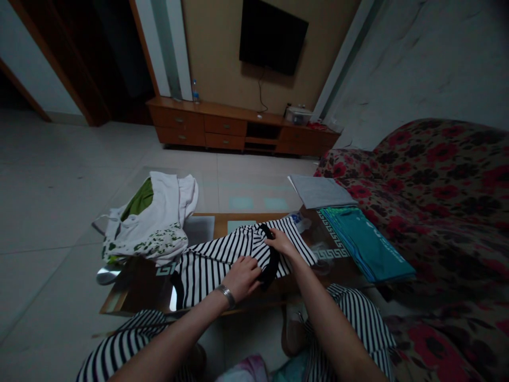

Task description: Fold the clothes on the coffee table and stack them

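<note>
A black-and-white striped garment (214, 265) with black trim lies across the glass coffee table (131, 297), partly folded over at its right part. My left hand (242, 277), with a silver bracelet at the wrist, is closed on the cloth near the lower end of a black band. Farther up that band, my right hand (281, 243) pinches the black edge between thumb and fingers. The exact grip of my left fingertips is partly hidden by the hand itself.
White and green clothes (167, 201) are heaped at the table's left. A folded teal garment (368, 244) and a folded grey cloth (324, 192) lie on the right. A flowered sofa (437, 164) stands at the right, a wooden TV cabinet (225, 127) beyond.
</note>
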### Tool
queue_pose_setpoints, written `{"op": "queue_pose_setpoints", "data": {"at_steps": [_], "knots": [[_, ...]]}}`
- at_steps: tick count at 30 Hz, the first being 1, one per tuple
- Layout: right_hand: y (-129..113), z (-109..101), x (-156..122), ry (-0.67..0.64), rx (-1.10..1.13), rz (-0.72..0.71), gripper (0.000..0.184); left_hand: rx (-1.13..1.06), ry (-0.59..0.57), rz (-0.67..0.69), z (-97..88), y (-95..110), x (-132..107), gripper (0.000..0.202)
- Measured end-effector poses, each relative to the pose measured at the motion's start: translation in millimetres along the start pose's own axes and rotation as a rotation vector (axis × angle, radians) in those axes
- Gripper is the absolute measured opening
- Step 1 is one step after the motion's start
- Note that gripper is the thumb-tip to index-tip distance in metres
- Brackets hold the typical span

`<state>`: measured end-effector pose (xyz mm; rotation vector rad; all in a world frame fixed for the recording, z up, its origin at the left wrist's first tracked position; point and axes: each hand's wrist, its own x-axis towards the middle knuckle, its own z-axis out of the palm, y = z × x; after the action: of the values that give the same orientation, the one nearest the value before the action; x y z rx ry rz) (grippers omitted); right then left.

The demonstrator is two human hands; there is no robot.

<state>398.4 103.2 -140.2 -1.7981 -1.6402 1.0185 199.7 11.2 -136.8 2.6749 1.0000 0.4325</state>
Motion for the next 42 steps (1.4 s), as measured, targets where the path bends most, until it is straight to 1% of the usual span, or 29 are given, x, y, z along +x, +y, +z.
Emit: {"op": "queue_pose_setpoints", "data": {"at_steps": [1,2,3,5,6,7,8,9,10,12,13,15,17,20,23,25,26,28,29,31,32,33,34,37,39,41,42], "knots": [[2.2,1.3,0.9,0.004,0.008,0.001,0.033,0.009,0.006,0.004,0.1,1.2,-0.1,0.009],[2.9,2.2,1.7,0.006,0.025,-0.007,0.03,0.006,0.019,0.003,0.4,1.9,-0.3,0.012],[2.5,2.5,2.2,0.004,0.039,-0.012,0.028,-0.003,0.035,0.002,1.1,2.5,-0.3,0.02],[-0.6,1.3,1.9,-0.003,0.048,0.006,0.032,-0.023,0.057,0.006,3.9,3.4,0.2,0.043],[-2.3,-0.1,0.6,-0.013,0.054,0.029,0.037,-0.028,0.057,0.006,5.9,4.0,0.7,0.052],[-3.6,-1.9,-1.6,-0.032,0.071,0.058,0.04,-0.028,0.047,0.003,8.3,4.6,1.3,0.056],[-4.2,-3.9,-4.8,-0.059,0.103,0.085,0.042,-0.028,0.032,-0.011,10.8,5.2,2.1,0.055],[-4.0,-6.0,-8.9,-0.094,0.147,0.107,0.043,-0.034,0.018,-0.038,13.2,5.5,2.9,0.049],[-2.9,-8.1,-13.5,-0.135,0.197,0.118,0.042,-0.052,0.013,-0.082,15.4,5.6,3.8,0.039],[1.1,-11.5,-23.1,-0.22,0.297,0.103,0.04,-0.127,0.04,-0.205,18.6,4.7,5.1,0.021],[3.4,-12.7,-27.3,-0.256,0.33,0.084,0.039,-0.18,0.068,-0.27,19.4,3.8,5.7,0.019],[7.3,-13.8,-33.2,-0.3,0.339,0.05,0.038,-0.276,0.133,-0.379,19.6,1.8,6.3,0.02],[8.6,-13.0,-35.0,-0.306,0.305,0.029,0.034,-0.326,0.173,-0.434,18.8,0.3,6.7,0.02],[6.3,-8.2,-32.2,-0.252,0.261,-0.05,0.027,-0.333,0.186,-0.456,17.6,0.1,7.3,0.018],[3.9,0.8,-27.3,-0.104,0.134,-0.118,0.023,-0.319,0.179,-0.47,18.0,1.1,7.5,0.017],[4.6,7.0,-24.7,-0.023,0.027,-0.091,0.021,-0.298,0.163,-0.479,18.9,1.5,7.1,0.017],[5.6,9.2,-23.9,-0.006,0.003,-0.065,0.022,-0.284,0.155,-0.469,19.5,1.7,6.7,0.016],[8.7,10.4,-23.4,-0.011,0.023,-0.017,0.024,-0.245,0.143,-0.401,20.3,2.2,5.6,0.018],[10.6,9.4,-23.8,-0.022,0.051,-0.009,0.025,-0.215,0.133,-0.348,20.4,2.7,5.2,0.026],[14.7,5.1,-26.1,-0.04,0.108,-0.03,0.028,-0.132,0.096,-0.25,19.9,4.3,5.0,0.049],[16.9,2.7,-27.8,-0.045,0.132,-0.048,0.03,-0.084,0.071,-0.216,19.3,5.3,5.4,0.056],[19.2,0.7,-29.6,-0.043,0.155,-0.062,0.031,-0.037,0.044,-0.195,18.6,6.4,6.1,0.057],[21.4,-0.5,-31.3,-0.036,0.179,-0.07,0.033,0.004,0.017,-0.183,17.8,7.4,7.1,0.052],[25.6,1.6,-33.4,0.02,0.214,-0.045,0.038,0.057,-0.026,-0.187,16.2,10.0,10.7,0.026],[25.1,5.8,-30.6,0.062,0.193,-0.035,0.04,0.022,-0.003,-0.255,16.1,12.3,12.8,0.018],[22.0,9.3,-24.2,0.09,0.16,-0.046,0.039,-0.05,0.051,-0.34,16.4,15.7,14.1,0.016],[20.0,10.4,-20.0,0.102,0.135,-0.055,0.037,-0.081,0.071,-0.362,16.5,18.0,14.4,0.015]]}}
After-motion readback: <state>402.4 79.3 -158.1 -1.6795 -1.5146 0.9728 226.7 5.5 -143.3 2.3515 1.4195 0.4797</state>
